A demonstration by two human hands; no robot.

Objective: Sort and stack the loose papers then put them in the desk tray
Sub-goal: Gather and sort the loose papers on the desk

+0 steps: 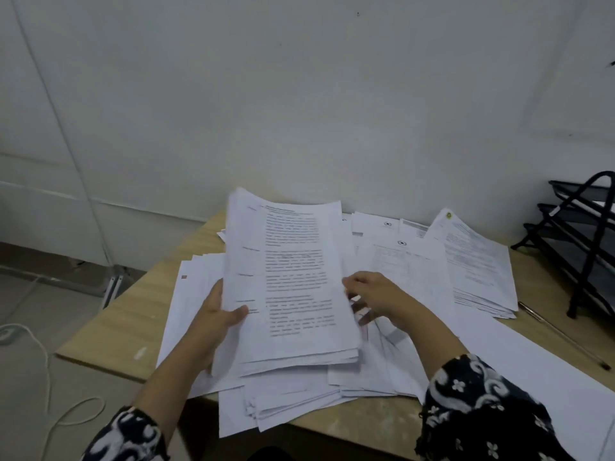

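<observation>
A thick stack of printed papers (289, 277) is lifted and tilted above the desk. My left hand (219, 314) grips its left edge, thumb on the top sheet. My right hand (372, 294) is at the stack's right edge, fingers curled toward it and partly hidden behind the sheets. Loose papers (299, 404) lie spread underneath. Another pile of papers (476, 261) sits at the back right. A black mesh desk tray (579, 234) with several tiers stands at the far right edge.
The wooden desk (139, 314) stands against a white wall. A pen (565, 337) lies on the desk right of the piles. A large white sheet (539, 371) covers the near right part. A white cable (43, 361) trails on the floor at left.
</observation>
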